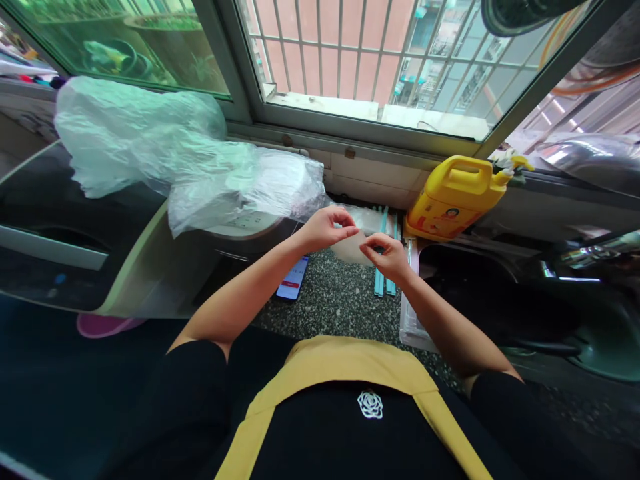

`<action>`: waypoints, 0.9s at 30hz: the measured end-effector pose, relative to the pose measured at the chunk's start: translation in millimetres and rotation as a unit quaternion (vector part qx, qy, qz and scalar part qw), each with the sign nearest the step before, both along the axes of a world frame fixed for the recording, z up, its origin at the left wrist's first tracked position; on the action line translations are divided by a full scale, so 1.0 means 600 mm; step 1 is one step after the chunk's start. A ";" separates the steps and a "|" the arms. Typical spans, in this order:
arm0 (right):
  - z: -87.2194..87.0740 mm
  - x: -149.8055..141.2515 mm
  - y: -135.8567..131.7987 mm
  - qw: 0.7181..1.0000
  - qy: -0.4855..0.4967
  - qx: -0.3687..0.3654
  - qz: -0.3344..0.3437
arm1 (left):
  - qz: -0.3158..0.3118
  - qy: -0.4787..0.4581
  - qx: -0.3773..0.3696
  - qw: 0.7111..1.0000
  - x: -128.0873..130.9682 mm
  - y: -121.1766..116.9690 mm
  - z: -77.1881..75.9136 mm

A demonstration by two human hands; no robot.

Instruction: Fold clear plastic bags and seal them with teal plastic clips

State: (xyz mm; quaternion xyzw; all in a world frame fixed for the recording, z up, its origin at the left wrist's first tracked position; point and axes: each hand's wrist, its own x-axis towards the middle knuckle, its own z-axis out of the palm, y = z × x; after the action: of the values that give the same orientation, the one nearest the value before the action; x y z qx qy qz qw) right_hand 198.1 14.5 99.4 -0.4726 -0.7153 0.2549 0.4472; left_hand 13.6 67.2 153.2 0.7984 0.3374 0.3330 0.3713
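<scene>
A thin, translucent plastic bag (349, 250) hangs over the speckled countertop, its upper edge between my two hands. My left hand (331, 228) pinches this edge with thumb and fingertips. Close beside it, my right hand (386, 256) pinches the bag's right side, thumb against forefinger. Behind the hands lies more clear plastic (367, 219); where it joins the held bag I cannot tell. Several light-blue strips (379, 283) lie side by side on the counter, partly under my right hand. A phone (293, 279) with a lit screen lies below my left forearm.
Large clear plastic bags (210, 173) cover the appliance on the left. A yellow jug (455, 199) with a pump stands at the back right. Right of the hands are a sink with a faucet (600, 250) and a pale tray (413, 327). A barred window (350, 60) rises behind the counter.
</scene>
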 end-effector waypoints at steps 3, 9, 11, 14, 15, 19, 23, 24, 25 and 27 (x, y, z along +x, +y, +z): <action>0.002 0.008 -0.005 1.000 0.017 -0.003 -0.011 | 0.033 -0.068 -0.065 0.995 -0.019 0.006 -0.028; -0.001 0.027 -0.013 0.998 0.047 -0.005 -0.047 | 0.244 0.112 -0.125 0.955 -0.053 -0.041 -0.192; -0.002 0.029 -0.014 0.998 0.046 -0.006 -0.048 | 0.261 0.253 -0.167 0.917 -0.062 -0.068 -0.245; 0.001 0.028 -0.017 0.998 0.046 -0.002 -0.042 | 0.255 0.314 -0.191 0.895 -0.071 -0.089 -0.285; 0.002 0.028 -0.018 0.998 0.047 -0.001 -0.040 | 0.252 0.308 -0.189 0.898 -0.073 -0.088 -0.287; 0.008 0.026 -0.022 0.997 0.064 -0.023 -0.030 | 0.230 0.082 -0.172 0.954 -0.069 -0.060 -0.252; 0.008 0.022 -0.024 0.993 0.102 -0.061 -0.029 | 0.127 -0.235 -0.237 0.934 -0.037 -0.036 -0.183; 0.006 0.021 -0.025 0.991 0.113 -0.069 -0.029 | 0.094 -0.267 -0.258 0.924 -0.027 -0.033 -0.166; 0.004 0.020 -0.025 0.989 0.123 -0.077 -0.031 | 0.059 -0.281 -0.275 0.917 -0.016 -0.032 -0.150; -0.002 0.018 -0.027 0.985 0.141 -0.090 -0.038 | 0.018 -0.283 -0.296 0.912 0.003 -0.032 -0.125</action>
State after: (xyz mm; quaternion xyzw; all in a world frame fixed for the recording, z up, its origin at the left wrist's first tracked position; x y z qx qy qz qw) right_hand 208.7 -1.7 98.5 -0.4968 -0.6010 0.3654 0.5084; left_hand 15.4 48.1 78.1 0.5180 0.3158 0.4363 0.6645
